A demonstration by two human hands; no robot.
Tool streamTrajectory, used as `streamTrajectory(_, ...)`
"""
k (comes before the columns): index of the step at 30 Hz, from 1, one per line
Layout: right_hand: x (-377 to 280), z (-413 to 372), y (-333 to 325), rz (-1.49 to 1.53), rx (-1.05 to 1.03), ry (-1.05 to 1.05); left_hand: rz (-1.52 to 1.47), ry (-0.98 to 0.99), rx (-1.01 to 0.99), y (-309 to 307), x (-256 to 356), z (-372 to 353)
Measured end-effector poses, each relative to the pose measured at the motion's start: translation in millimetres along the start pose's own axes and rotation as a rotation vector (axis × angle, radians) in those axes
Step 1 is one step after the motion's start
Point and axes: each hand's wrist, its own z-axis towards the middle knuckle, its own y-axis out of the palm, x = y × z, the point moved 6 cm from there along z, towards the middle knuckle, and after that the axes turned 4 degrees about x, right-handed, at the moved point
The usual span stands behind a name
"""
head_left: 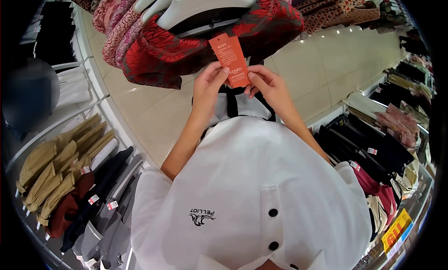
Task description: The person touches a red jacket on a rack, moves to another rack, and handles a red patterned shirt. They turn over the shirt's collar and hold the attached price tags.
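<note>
A red-orange hang tag (227,53) with white print is held up between my two hands, its stepped top edge suggesting a second tag behind it. My left hand (210,85) pinches its lower left edge between thumb and fingers. On the lower right edge, my right hand (266,83) grips it the same way, thumb in front. Behind the tag hangs a red and dark patterned garment (156,50) on a white hanger (205,6). The tag overlaps the garment's lower part in this view.
Other patterned garments (116,24) hang alongside at the top. To the left, a rack holds khaki, dark and grey trousers (56,172) with price labels. Dark folded clothes (359,148) and a yellow price sign (396,231) are at the right. Pale floor tiles (303,67) run between the displays.
</note>
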Motion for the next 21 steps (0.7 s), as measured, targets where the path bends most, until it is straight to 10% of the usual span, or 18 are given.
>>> streamTrajectory(21,-3,17,-13,-0.016,-0.053,0.022,-0.108,0.044,0.122,1,15,-7)
